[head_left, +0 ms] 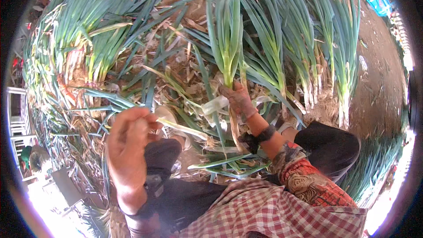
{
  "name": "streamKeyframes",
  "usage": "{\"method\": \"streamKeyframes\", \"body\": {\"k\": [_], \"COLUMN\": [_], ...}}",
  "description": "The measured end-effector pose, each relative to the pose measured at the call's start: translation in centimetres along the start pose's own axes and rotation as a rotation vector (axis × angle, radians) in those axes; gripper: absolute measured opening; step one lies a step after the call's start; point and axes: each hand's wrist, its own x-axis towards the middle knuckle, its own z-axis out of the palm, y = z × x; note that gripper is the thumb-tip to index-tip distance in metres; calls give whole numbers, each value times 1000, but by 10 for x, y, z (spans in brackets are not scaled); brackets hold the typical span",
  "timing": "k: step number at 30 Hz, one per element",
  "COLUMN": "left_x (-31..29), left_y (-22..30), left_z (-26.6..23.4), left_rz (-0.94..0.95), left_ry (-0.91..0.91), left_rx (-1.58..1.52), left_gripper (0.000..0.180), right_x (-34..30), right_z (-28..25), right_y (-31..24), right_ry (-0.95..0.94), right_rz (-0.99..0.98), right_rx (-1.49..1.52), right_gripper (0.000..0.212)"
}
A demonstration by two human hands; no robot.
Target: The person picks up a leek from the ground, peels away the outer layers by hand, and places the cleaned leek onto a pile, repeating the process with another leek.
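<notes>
My right hand [240, 99] is closed round the lower stem of a big green onion [227, 61], which stands upright with its leaves pointing away from me. Papery outer skin hangs loose beside the grip, and the stem's lower end shows below the hand. On the left, my left hand [130, 143] is raised nearer to the camera, its fingers curled together and slightly blurred. A thin, pale green onion stalk [187, 128] with a rooty end sticks out from those fingers to the right. Its part inside the grip is hidden.
Bundled green onions [88, 57] stand at the far left, and more stand in a row [308, 61] at the far right. Loose leaves and peeled skins [185, 68] litter the ground between them. Cut leaves [233, 163] lie by my knees. Blue crates [374, 0] sit at the upper right.
</notes>
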Motion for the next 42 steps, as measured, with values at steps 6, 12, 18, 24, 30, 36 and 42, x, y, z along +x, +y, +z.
{"method": "streamKeyframes", "body": {"k": [6, 12, 18, 24, 30, 36, 42], "left_x": [15, 12, 7, 21, 29, 29, 34], "left_y": [-20, -9, -9, -15, 7, 3, -1], "left_z": [8, 21, 18, 9, -30, -14, -4], "left_rz": [18, 103, 179, 175, 371, 340, 236], "left_ry": [-41, -316, -170, -6, 82, -9, 32], "left_rx": [110, -499, -734, -712, -724, -729, -889], "left_gripper": [26, 44, 31, 24, 29, 29, 30], "right_x": [-85, -134, -127, -129, -165, -155, -196], "right_z": [23, 46, 66, 74, -10, -41, 4], "right_y": [-148, -196, -206, -211, -96, -119, -198], "right_ry": [-364, -480, -509, -426, -396, -305, -844], "right_rz": [0, -237, -283, -385, -67, -346, 170], "right_rx": [579, 275, 435, 2, -348, -1001, 87], "right_gripper": [35, 39, 34, 25, 19, 34, 38]}}
